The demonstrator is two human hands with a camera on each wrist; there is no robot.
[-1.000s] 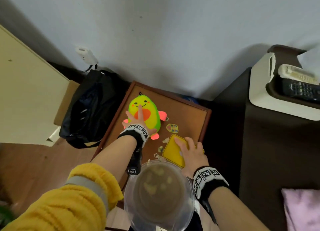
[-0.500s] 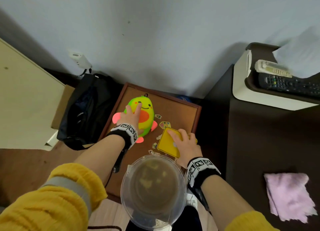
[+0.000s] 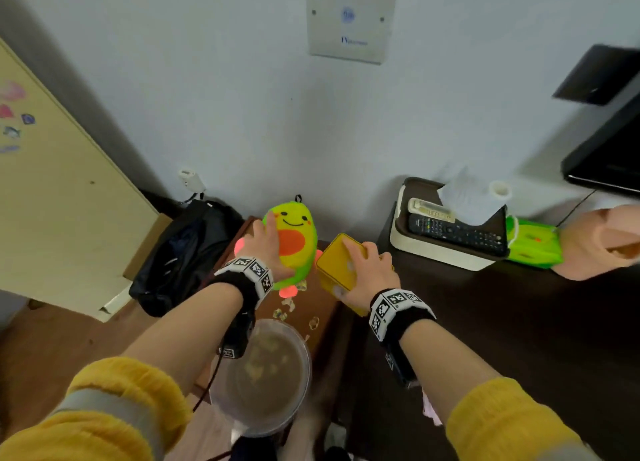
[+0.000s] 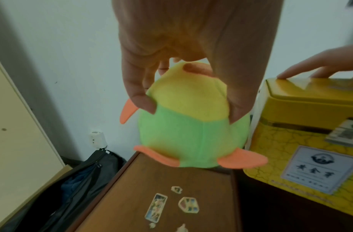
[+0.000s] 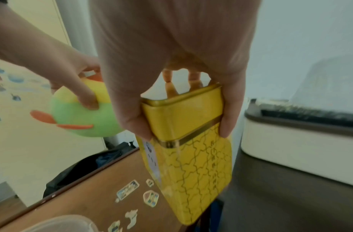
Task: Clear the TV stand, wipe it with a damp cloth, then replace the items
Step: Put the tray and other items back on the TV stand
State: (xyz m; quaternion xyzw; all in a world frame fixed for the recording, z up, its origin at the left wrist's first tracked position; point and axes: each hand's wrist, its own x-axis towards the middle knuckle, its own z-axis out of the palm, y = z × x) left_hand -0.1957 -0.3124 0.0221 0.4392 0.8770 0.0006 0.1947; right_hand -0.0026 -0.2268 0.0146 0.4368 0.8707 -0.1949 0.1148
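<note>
Fingers (image 4: 140,100) of the left hand (image 3: 268,249) are curling round the green-and-yellow plush toy (image 3: 294,242), thumb on one flank and fingers on the other; the right hand (image 3: 367,273) is clamping the yellow tin (image 3: 337,265) from above, thumb and fingers pressing opposite sides just under its lid; half a second ago both things were lying flat on the small wooden table (image 3: 325,308), and now both are hanging in the air above its far edge, the toy upright and facing the head camera, the tin tilted beside it; the head view is tipping upward, bringing in a wall plate (image 3: 349,17) and a dark screen (image 3: 606,159); the dark TV stand (image 3: 519,322) is lying to the right, carrying a cream organiser (image 3: 443,253) with remotes and a green bag (image 3: 533,249); stickers (image 4: 156,207) and a clear plastic tub (image 3: 263,374) are sitting on the wooden table below.
</note>
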